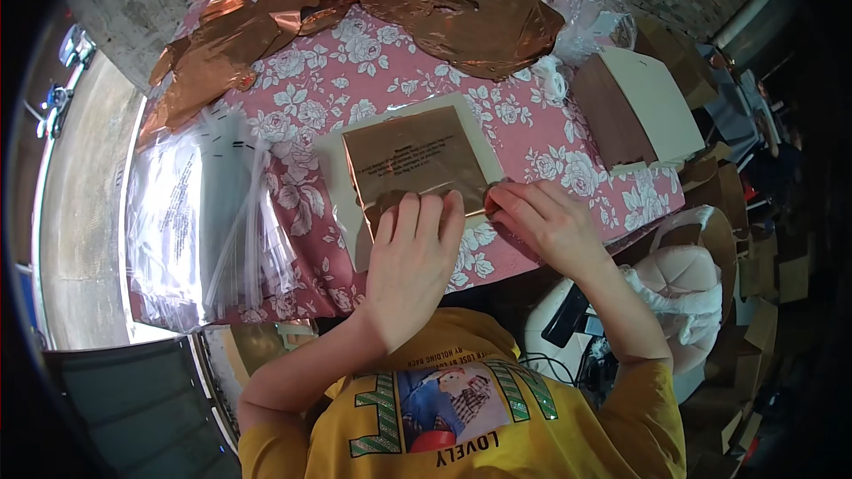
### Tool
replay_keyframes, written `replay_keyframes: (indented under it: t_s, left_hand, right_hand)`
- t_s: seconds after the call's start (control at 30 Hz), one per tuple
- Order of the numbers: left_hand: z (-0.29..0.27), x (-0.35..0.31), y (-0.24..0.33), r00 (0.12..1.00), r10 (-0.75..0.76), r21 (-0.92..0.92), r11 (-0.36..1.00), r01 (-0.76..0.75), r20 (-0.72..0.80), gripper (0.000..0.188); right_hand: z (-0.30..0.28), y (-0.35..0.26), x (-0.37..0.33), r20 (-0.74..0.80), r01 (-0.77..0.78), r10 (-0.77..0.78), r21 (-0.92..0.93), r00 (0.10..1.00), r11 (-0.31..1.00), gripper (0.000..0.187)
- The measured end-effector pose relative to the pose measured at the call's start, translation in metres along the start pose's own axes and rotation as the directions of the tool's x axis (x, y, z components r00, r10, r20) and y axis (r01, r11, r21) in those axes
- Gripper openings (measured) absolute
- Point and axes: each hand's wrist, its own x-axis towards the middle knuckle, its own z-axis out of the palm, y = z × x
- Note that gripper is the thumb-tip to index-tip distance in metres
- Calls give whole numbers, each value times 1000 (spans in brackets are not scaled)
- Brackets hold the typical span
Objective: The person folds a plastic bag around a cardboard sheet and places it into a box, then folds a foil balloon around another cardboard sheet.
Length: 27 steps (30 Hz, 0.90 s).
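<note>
A flat, square copper-coloured foil packet (413, 146) with small dark print lies before me, apparently inside a clear bag. Under it is a pale cream board (337, 182), slightly larger than the packet. My left hand (413, 257) rests on the packet's near edge, fingers stretched out and fingertips pressing down on it. At the packet's near right corner, my right hand (546, 222) is closed, thumb and fingers pinching the edge there. The fingertips partly hide what they grip.
Crumpled copper foil shapes (484, 22) lie across the far side of the flowered pink tablecloth (302, 120). A stack of clear plastic bags (191, 213) is at the left. An open cardboard box (621, 106) stands at the right, and a padded chair (679, 284) holds a phone (565, 315).
</note>
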Motion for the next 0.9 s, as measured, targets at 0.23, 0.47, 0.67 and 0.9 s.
replay_keyframes:
  t_s: [0.23,0.47,0.67,0.9]
  left_hand:
    - [5,4,3,999,-17,4,1000,17,45,48]
    - [9,6,-2,999,34,36,999,-33,-29,38]
    - [8,10,2,997,67,44,997,-66,-31,34]
    - [8,2,3,994,107,-14,994,-107,-14,25]
  right_hand:
    - [-1,1,0,99,86,-71,-163,993,983,44]
    - [0,4,6,110,142,-121,-212,987,967,44]
    - [0,6,1,100,156,-138,-216,985,964,43]
    - [-16,6,1,50,127,-122,-103,991,987,32]
